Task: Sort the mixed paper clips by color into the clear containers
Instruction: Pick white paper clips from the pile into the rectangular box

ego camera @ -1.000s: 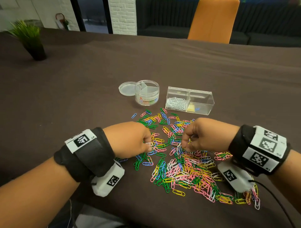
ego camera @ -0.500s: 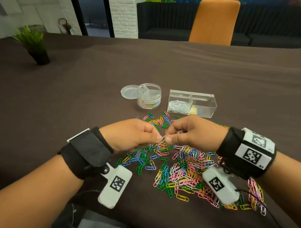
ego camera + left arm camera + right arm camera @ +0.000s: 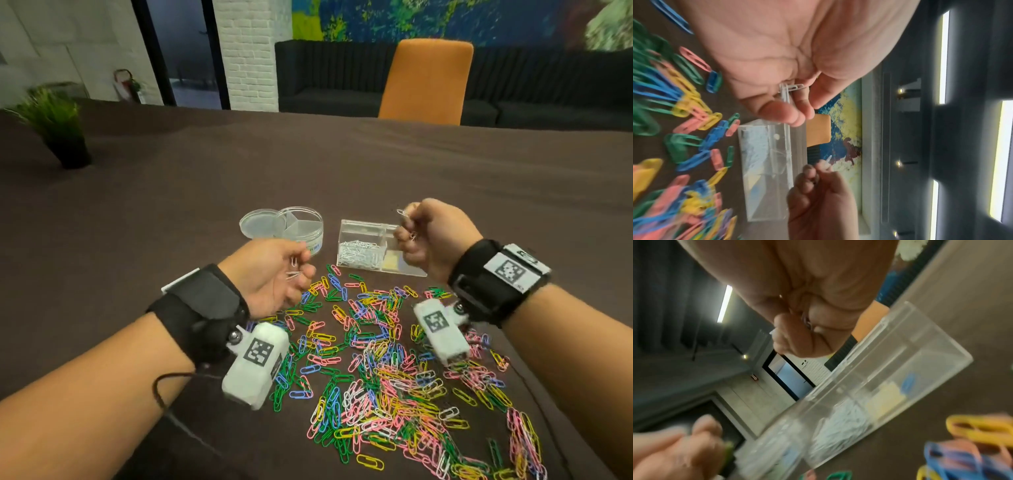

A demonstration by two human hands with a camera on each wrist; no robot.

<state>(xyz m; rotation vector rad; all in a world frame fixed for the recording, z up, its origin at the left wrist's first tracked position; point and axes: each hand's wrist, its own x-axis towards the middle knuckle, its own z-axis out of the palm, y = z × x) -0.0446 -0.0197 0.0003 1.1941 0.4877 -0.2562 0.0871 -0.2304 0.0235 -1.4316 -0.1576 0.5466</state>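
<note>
Both hands carry white wire paper clips: the left hand (image 3: 270,270) pinches a few (image 3: 790,88), the right hand (image 3: 430,240) holds more above the clear rectangular two-compartment box (image 3: 363,228). Its left compartment holds only white clips; the mixed coloured pile (image 3: 394,377) on the bench remains largely unsorted.

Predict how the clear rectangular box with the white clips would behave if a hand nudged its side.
The rectangular box looks like thin rigid plastic, mostly empty, so probably light and likely to slide on the tablecloth. Its low, wide shape makes tipping unlikely. The white clips inside would probably shift.
</note>
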